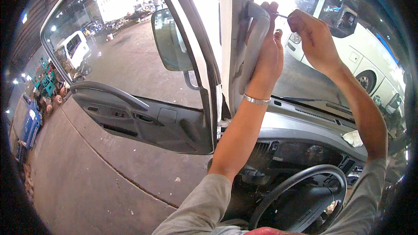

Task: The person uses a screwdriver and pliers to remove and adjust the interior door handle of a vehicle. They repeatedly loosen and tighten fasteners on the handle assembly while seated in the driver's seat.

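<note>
The person's 2 hands are reaching up inside a vehicle cab, beside the grey grab handle (256, 39) on the front pillar (225, 39). The right hand (314, 39) is gripping a thin metal rod (281, 15) between bent fingers, and the rod is pointing left toward the other fingertips. The left hand (266, 48) is sitting partly hidden behind the handle with its fingertips rising near the rod's far end; whether it is grasping the rod, the handle or neither, I cannot tell. The rod is lying between the 2 hands, just right of the handle's upper end. A metal wristband (257, 100) is circling the left wrist. Below, the steering wheel (320, 169) and dashboard (300, 126) are showing, with a crumpled white cloth or paper (352, 138) resting on the dashboard's right side. To the left, the door (174, 126) is standing open above a concrete floor (109, 156), and 1 side mirror (171, 39) is showing through its window. Beyond the windscreen, a white bus (342, 54) is standing.
</note>
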`<state>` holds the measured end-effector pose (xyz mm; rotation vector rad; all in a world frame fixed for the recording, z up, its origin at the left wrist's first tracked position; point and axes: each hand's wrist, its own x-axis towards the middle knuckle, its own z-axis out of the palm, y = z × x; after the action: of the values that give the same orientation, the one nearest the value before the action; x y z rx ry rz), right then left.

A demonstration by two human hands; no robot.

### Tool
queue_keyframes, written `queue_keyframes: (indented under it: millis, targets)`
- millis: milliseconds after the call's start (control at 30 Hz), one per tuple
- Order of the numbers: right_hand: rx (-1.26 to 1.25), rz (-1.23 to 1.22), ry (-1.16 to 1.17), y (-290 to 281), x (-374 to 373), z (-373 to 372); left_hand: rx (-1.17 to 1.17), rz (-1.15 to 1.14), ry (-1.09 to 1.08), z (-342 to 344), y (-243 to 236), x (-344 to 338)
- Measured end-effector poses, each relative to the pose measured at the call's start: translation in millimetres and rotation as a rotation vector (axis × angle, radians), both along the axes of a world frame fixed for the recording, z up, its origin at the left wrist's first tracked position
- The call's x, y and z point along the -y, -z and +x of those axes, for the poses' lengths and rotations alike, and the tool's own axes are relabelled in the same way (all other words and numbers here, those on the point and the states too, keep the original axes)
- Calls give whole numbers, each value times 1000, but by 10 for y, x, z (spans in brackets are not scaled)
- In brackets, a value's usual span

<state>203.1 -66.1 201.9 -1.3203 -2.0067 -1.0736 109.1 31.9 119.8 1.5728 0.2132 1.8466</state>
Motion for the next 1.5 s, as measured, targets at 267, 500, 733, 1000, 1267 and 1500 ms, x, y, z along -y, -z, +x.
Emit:
queue_keyframes:
  millis: [267, 500, 733, 1000, 1267, 1500]
  targets:
    - [-953, -622, -208, -238, 181, -233, -114, 27, -64, -131, 2, 2]
    - [244, 1, 138, -150, 210, -142, -86, 21, -53, -81, 0, 11]
    - [-750, -437, -54, -186, 173, -253, -88, 20, -69, -72, -4, -11]
    - [-1257, -652, -166, -140, 197, -389, -92, 28, -74, -90, -18, -3]
    - [110, 56, 220, -11, 115, -156, -89, 29, -89, -83, -35, -15]
    - [-46, 0, -37, 0, -21, -63, -93, 33, -95, -57, -22, 3]
